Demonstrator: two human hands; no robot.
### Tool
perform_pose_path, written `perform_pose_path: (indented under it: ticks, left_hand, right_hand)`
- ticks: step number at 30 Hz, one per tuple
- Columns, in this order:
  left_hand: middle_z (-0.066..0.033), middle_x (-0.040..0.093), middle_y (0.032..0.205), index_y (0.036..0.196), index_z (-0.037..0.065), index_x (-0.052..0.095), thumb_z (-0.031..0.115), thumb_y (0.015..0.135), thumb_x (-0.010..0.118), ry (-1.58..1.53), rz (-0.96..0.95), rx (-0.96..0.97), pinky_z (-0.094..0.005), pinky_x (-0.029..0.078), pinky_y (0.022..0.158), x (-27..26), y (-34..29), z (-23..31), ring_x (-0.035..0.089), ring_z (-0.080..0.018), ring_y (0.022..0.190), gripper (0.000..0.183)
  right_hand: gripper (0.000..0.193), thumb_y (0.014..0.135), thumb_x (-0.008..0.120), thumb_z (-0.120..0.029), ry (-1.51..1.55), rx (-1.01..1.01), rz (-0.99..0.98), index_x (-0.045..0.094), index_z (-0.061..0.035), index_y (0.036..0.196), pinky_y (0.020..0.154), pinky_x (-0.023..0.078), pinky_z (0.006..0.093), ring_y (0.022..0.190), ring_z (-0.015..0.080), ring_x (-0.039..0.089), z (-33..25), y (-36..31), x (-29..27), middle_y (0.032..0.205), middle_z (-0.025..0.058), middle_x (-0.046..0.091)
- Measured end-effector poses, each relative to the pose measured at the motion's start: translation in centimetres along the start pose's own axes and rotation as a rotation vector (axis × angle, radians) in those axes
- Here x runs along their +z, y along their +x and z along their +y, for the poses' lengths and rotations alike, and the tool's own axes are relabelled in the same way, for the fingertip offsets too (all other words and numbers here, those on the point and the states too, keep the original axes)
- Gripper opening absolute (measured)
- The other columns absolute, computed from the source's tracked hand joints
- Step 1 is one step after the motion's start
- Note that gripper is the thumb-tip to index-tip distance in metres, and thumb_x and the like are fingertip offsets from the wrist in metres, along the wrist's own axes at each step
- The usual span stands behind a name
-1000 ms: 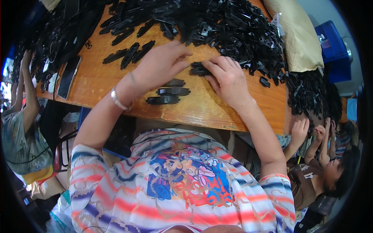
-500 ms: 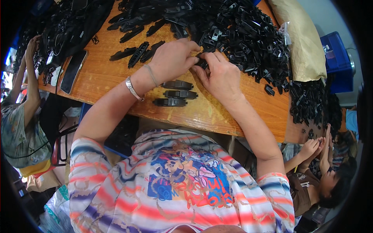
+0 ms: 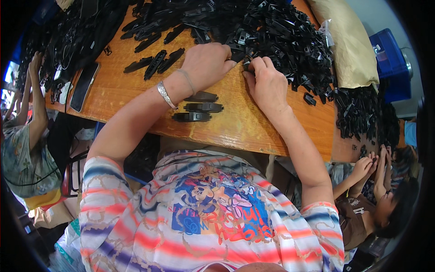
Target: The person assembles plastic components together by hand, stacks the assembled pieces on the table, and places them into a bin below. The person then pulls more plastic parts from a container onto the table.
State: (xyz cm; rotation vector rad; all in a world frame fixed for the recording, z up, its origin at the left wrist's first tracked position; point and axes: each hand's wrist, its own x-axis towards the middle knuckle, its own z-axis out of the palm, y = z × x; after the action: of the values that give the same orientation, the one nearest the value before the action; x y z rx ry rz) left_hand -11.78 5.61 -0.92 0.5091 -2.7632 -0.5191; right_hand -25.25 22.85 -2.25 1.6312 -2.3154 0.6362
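My left hand (image 3: 207, 65), a bracelet on its wrist, has its fingers closed around a black plastic part (image 3: 237, 55) at the near edge of the heap; most of that part is hidden. To the right, apart from it, my right hand (image 3: 270, 86) pinches a small black plastic piece (image 3: 247, 63) between thumb and fingers. Under my left wrist, three long black plastic clips (image 3: 203, 107) are stacked in a neat row. Three more black plastic parts (image 3: 155, 65) lie slanted on the table to the left of my left hand.
A big heap of black plastic parts (image 3: 281, 41) covers the far side of the wooden table (image 3: 231, 124). At left lie a phone (image 3: 84, 87) and dark cables. A tan sack (image 3: 351, 50) and blue bin (image 3: 392, 63) stand at right. Other people work on both sides.
My hands were together over a black part and are now apart. The right hand moved a little right, and the left hand moved slightly right too.
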Motion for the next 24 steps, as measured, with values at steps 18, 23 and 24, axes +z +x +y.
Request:
perform_pose_path:
  ticks: [18,23,24]
  left_hand:
    - [-0.0126,0.067,0.103,0.112,0.005,0.071,0.005,0.088,0.081,-0.183,0.139,0.066,-0.0440,0.056,0.087,-2.7,-8.3,-3.7,0.069,-0.0347,0.101,0.026]
    - [-0.0135,0.068,0.104,0.108,0.003,0.075,0.008,0.087,0.083,-0.160,0.245,0.055,-0.0448,0.055,0.088,-2.2,-9.1,-4.2,0.068,-0.0364,0.101,0.023]
    - [-0.0135,0.068,0.104,0.108,0.003,0.075,0.008,0.087,0.083,-0.161,0.246,0.049,-0.0448,0.055,0.088,-2.2,-9.2,-4.3,0.068,-0.0364,0.101,0.023]
  right_hand:
    - [0.030,0.090,0.084,-0.001,0.386,-0.105,-0.048,0.077,-0.0037,0.119,0.069,0.059,0.0349,0.077,0.0224,0.073,-2.9,0.8,-0.7,0.107,0.0107,0.072]
    - [0.031,0.087,0.085,0.000,0.390,-0.218,-0.086,0.078,-0.0037,0.118,0.077,0.061,0.0393,0.087,0.0327,0.075,-4.1,2.3,1.1,0.105,0.0129,0.072]
    - [0.030,0.088,0.085,-0.001,0.387,-0.221,-0.085,0.079,-0.0038,0.117,0.077,0.061,0.0396,0.088,0.0327,0.075,-4.0,2.6,1.3,0.104,0.0122,0.072]
